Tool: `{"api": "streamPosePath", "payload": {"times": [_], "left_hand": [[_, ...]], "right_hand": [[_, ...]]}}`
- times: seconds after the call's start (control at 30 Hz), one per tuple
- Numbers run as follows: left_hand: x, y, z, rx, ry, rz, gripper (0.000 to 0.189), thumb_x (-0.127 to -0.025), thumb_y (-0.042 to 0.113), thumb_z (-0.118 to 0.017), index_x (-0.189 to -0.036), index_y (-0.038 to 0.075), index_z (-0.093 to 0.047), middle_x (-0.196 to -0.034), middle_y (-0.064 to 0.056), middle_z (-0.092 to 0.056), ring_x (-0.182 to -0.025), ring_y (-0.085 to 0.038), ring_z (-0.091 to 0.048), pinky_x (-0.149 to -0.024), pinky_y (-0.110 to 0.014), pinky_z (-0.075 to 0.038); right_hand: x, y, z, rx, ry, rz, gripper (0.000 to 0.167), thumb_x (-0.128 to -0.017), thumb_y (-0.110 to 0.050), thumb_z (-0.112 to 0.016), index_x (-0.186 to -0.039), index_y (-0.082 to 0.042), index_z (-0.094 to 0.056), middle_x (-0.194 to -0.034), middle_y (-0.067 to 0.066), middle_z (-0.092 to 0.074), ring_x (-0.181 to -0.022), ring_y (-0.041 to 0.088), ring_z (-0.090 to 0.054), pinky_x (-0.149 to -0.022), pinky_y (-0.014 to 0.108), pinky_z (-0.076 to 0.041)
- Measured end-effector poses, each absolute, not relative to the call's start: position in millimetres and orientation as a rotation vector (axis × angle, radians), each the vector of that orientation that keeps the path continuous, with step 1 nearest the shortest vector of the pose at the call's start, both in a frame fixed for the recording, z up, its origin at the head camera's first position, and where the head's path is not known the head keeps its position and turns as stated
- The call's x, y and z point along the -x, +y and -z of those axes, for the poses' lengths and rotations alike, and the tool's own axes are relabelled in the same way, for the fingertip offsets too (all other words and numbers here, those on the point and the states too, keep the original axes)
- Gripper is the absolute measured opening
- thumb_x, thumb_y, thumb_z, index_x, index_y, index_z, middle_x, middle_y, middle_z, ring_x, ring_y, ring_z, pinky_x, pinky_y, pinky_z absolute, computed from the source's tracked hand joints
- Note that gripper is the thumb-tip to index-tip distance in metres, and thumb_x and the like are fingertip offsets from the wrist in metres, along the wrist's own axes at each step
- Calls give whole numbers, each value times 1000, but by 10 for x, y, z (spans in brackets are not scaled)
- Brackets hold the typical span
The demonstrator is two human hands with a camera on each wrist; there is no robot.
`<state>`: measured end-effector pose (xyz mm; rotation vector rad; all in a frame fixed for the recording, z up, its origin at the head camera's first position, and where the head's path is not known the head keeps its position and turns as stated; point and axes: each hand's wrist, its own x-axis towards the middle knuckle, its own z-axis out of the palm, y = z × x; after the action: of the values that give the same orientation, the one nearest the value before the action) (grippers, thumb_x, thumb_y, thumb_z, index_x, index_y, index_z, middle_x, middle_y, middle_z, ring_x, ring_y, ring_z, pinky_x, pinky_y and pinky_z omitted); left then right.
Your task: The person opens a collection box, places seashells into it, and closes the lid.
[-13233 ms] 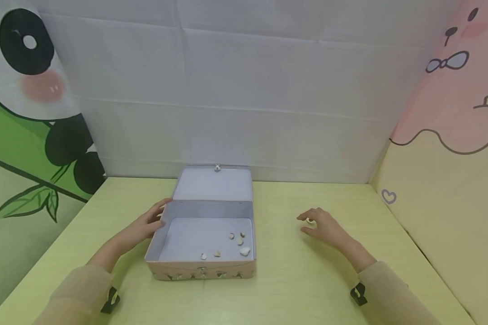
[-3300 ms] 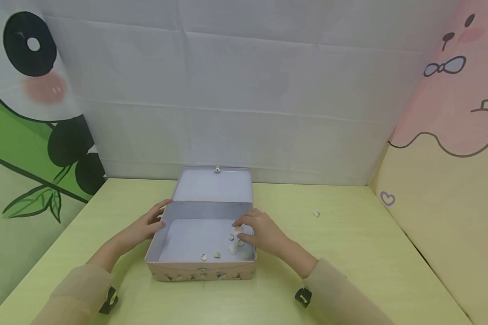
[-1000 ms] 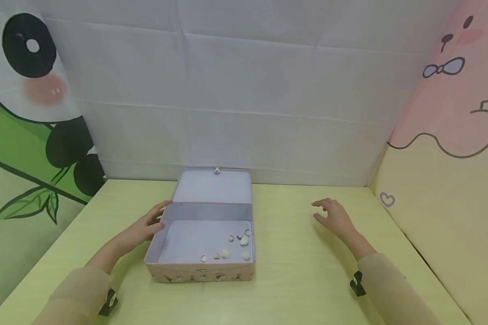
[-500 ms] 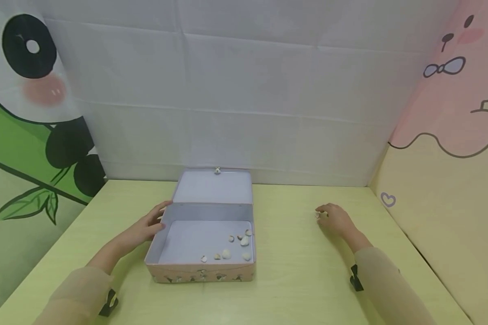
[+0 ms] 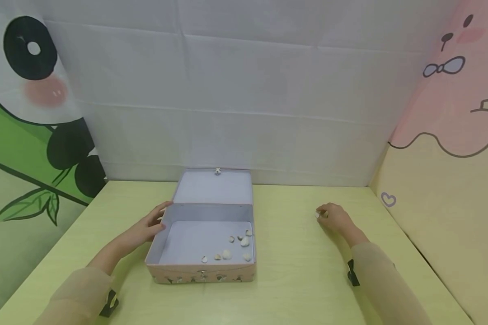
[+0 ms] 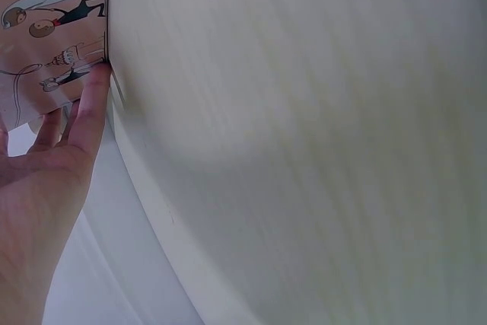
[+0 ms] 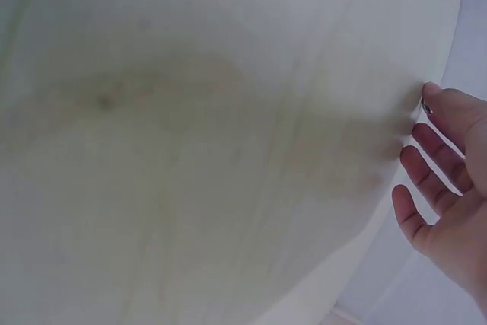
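Observation:
A tin box [image 5: 207, 273], pink outside with cartoon figures and pale inside, stands with its lid [image 5: 213, 187] folded back. My left hand [image 5: 143, 227] rests against its left wall, fingertips at the rear corner. In the left wrist view, the extended fingers [image 6: 93, 108] touch the box's printed side [image 6: 53, 28]. To the right on the table, my right hand [image 5: 336, 220] pinches a small white seashell [image 5: 317, 215] between thumb and fingertips. The other fingers [image 7: 412, 215] are loosely bent in the right wrist view. Several small seashells [image 5: 227, 254] lie inside the box, mostly toward its right and front.
The pale yellow table [image 5: 284, 280] ends at a white cloth backdrop [image 5: 244, 99]. Panels with cartoon drawings flank it, a green and white one [image 5: 32, 149] at left and a pink and yellow one [image 5: 443, 180] at right. A metal clasp [image 5: 217, 171] sits on the lid's edge.
Since 3.3 s ago my right hand has left the box and moved right to the seashell on the table, closing its fingertips on it. More seashells lie in the box. My left hand has stayed put.

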<state>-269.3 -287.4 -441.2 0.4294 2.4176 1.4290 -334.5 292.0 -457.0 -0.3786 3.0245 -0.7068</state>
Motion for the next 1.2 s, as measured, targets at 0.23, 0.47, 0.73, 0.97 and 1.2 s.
{"api": "streamPosePath", "payload": {"times": [0.23,0.47,0.73,0.97,1.2], "left_hand": [[2678,-2886,4414,-410,2429,-1409,64,-100,29,-42,-150,38,-4,-155,-25,-3,-137,-53,-13,-96,-65,-37],[2680,-2888,4419,-417,2420,-1427,64,-100,28,-43,-151,35,-4,-155,-26,-4,-137,-53,-13,-96,-65,-37],[2681,-2877,4411,-423,2421,-1423,64,-100,28,-42,-151,36,-4,-155,-25,-4,-137,-52,-13,-96,-64,-37],[2676,-2861,4393,-424,2423,-1421,64,-100,28,-42,-151,35,-4,-155,-25,-4,-137,-52,-14,-96,-64,-37],[2688,-2875,4409,-433,2412,-1435,63,-101,27,-42,-151,35,-5,-155,-25,-4,-137,-52,-14,-96,-64,-37]], "right_hand": [[3377,2902,4566,420,3048,652,21,-88,-11,-64,-104,2,-67,-102,15,-62,-91,29,-59,-81,48,-49],[3380,2900,4564,435,3045,655,20,-89,-13,-64,-103,1,-67,-101,14,-64,-91,28,-59,-79,47,-50],[3289,2812,4414,473,2998,700,22,-90,-15,-63,-104,1,-67,-100,13,-65,-84,25,-59,-71,39,-51],[3212,2722,4267,600,2996,688,21,-88,-13,-65,-102,2,-68,-93,9,-65,-76,19,-54,-65,31,-47],[3125,2626,4089,708,2988,662,20,-86,-14,-67,-101,0,-69,-87,4,-64,-75,15,-51,-63,27,-44]]}}
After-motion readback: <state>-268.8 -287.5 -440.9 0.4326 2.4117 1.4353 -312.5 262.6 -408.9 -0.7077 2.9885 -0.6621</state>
